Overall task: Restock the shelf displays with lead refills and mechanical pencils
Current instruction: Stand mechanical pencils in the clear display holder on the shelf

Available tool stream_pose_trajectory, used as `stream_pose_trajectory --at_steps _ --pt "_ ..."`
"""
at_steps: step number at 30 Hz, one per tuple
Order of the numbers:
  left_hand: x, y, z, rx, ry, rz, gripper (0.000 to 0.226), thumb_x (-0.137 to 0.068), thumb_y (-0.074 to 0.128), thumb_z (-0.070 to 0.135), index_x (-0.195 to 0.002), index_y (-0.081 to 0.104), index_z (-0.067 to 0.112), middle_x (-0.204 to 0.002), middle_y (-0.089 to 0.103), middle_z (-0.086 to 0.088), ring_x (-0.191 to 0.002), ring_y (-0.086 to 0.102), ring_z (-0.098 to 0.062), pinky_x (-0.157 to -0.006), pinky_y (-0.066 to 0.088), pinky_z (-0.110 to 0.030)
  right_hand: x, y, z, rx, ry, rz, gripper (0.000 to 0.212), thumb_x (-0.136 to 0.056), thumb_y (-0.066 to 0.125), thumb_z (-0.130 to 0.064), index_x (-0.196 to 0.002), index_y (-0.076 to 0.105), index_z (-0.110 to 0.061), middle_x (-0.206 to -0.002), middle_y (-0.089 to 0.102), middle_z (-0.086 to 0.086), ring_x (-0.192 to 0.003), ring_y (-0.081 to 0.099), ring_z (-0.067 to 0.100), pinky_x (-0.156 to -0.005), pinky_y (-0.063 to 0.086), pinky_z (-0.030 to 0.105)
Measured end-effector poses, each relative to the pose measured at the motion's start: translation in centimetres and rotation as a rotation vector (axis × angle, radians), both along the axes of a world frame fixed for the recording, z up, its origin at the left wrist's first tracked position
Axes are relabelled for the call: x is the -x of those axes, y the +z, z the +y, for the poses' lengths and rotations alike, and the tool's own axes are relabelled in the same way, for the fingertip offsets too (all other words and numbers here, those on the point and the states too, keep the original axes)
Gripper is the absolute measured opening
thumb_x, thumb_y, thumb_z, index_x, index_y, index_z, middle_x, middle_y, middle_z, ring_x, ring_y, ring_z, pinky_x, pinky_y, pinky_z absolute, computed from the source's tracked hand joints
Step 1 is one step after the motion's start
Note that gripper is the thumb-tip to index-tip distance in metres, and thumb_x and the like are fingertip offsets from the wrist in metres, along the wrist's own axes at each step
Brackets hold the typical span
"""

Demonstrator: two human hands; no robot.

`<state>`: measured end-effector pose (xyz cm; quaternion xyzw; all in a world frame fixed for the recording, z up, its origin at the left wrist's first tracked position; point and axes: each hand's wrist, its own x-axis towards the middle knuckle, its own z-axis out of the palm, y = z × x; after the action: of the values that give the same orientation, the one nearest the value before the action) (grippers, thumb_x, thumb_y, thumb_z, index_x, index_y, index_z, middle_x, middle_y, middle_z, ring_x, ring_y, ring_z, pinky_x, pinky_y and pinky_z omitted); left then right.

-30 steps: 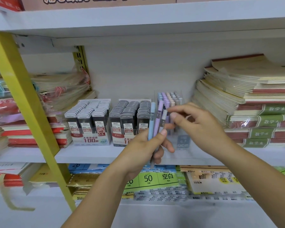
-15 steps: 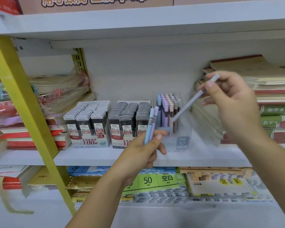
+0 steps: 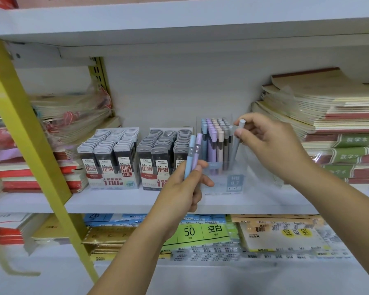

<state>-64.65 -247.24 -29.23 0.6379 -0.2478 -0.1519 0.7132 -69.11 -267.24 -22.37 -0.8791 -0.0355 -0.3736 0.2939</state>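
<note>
L hand (image 3: 183, 188): forearm is coming up from bottom centre, wrist bent slightly back, hand hovering in front of the shelf (image 3: 115, 201) edge. Fingers are curling round a blue pencil (image 3: 189, 158) and a purple pencil (image 3: 197, 150), thumb tip pressing across both. The two are standing near upright, side by side and touching, tops poking well above the fist, just left of the clear box (image 3: 234, 182).

R hand (image 3: 264, 143): arm is reaching in from lower right, wrist higher than the L one, back of hand facing camera. Thumb and fingers are pinching a grey pencil (image 3: 235, 145) near its top end. Pencil is tilting a bit, top leaning right, lower end already inside the clear box at the right of the grey row (can't tell if the tip is touching the bottom).

Clear box is sitting mid-shelf w/ rows of blue, purple, pink and grey pencils standing upright; front label reading HB 0.7.

Refill boxes (image 3: 113, 158) are sitting left of it, two side by side, marked 0.5 and 0.7, packed w/ dark lead cases.

Notebooks (image 3: 339, 124) are stacking up at far right.
</note>
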Motion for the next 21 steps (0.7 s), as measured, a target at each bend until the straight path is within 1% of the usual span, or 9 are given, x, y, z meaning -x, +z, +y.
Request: stream_pose_trajectory --at_steps 4,7,9,11,13,15,17,19,21 --pt "0.0 0.0 0.1 -0.009 -0.007 -0.008 0.022 -0.106 0.045 0.034 -0.105 0.067 0.038 -0.083 0.07 0.005 -0.048 0.037 -0.007 -0.044 0.032 -0.019 -0.8 0.3 -0.4 -0.045 -0.002 0.005 0.012 -0.091 0.064 -0.018 -0.101 0.063 -0.026 -0.083 0.066 -0.008 -0.08 0.063 0.011 -0.073 0.048 0.02" --pt "0.0 0.0 0.2 -0.01 -0.008 -0.018 0.022 -0.106 0.045 0.034 -0.107 0.067 0.036 -0.082 0.069 0.005 -0.049 0.037 -0.007 -0.045 0.033 -0.019 -0.9 0.4 -0.3 -0.061 0.022 -0.018 0.027 -0.09 0.066 -0.019 -0.106 0.051 -0.034 -0.078 0.066 -0.008 -0.075 0.063 0.004 -0.069 0.046 0.012" --pt "0.0 0.0 0.2 -0.013 -0.006 -0.024 0.021 -0.106 0.045 0.033 -0.109 0.066 0.035 -0.082 0.069 0.006 -0.049 0.038 -0.007 -0.045 0.033 -0.019 -0.8 0.3 -0.3 -0.05 0.028 -0.029 0.03 -0.09 0.067 -0.02 -0.103 0.048 -0.039 -0.076 0.065 -0.009 -0.074 0.062 0.002 -0.067 0.047 0.012" --pt "0.0 0.0 0.2 -0.011 -0.006 -0.027 0.021 -0.106 0.045 0.034 -0.109 0.066 0.035 -0.082 0.069 0.006 -0.049 0.038 -0.006 -0.045 0.033 -0.019 -0.9 0.0 -0.3 -0.026 0.014 -0.021 0.025 -0.09 0.067 -0.021 -0.099 0.05 -0.037 -0.078 0.065 -0.01 -0.076 0.062 0.002 -0.065 0.047 0.011" --pt "0.0 0.0 0.2 -0.006 -0.011 -0.029 0.021 -0.106 0.046 0.034 -0.11 0.067 0.036 -0.082 0.069 0.006 -0.049 0.038 -0.006 -0.046 0.034 -0.019 -1.2 -0.4 -0.4 0.037 -0.043 0.014 0.018 -0.089 0.068 -0.023 -0.098 0.055 -0.032 -0.083 0.062 -0.013 -0.082 0.059 0.001 -0.065 0.044 0.01" --pt "0.1 0.0 0.2 -0.001 -0.026 -0.037 0.022 -0.105 0.047 0.035 -0.113 0.067 0.038 -0.082 0.07 0.006 -0.05 0.039 -0.006 -0.047 0.035 -0.019 -1.7 -0.8 -0.6 0.128 -0.151 0.049 0.014 -0.089 0.067 -0.024 -0.101 0.061 -0.025 -0.094 0.054 -0.009 -0.089 0.052 0.006 -0.073 0.04 0.019" --pt "0.2 0.1 0.3 0.001 -0.053 -0.055 0.023 -0.105 0.046 0.038 -0.114 0.067 0.042 -0.082 0.07 0.004 -0.051 0.041 -0.007 -0.048 0.038 -0.02 -1.8 -0.8 -0.3 0.14 -0.232 0.075 0.018 -0.091 0.064 -0.025 -0.109 0.064 -0.022 -0.103 0.044 -0.003 -0.098 0.046 0.013 -0.081 0.035 0.025" --pt "0.2 0.3 0.5 -0.013 -0.087 -0.072 0.024 -0.104 0.045 0.042 -0.116 0.066 0.047 -0.081 0.071 0.004 -0.051 0.041 -0.008 -0.05 0.039 -0.021 -1.2 -0.8 0.5 0.137 -0.243 -0.013 0.023 -0.094 0.06 -0.026 -0.116 0.063 -0.02 -0.105 0.041 -0.004 -0.099 0.043 0.01 -0.083 0.035 0.024" --pt "0.3 0.5 0.4 -0.022 -0.127 -0.074 0.024 -0.104 0.045 0.043 -0.117 0.064 0.048 -0.078 0.069 0.004 -0.05 0.039 -0.008 -0.049 0.037 -0.02 -0.2 -1.0 1.7 0.089 -0.156 -0.112 0.023 -0.096 0.056 -0.026 -0.117 0.064 -0.02 -0.102 0.049 -0.007 -0.088 0.048 0.005 -0.077 0.037 0.016"
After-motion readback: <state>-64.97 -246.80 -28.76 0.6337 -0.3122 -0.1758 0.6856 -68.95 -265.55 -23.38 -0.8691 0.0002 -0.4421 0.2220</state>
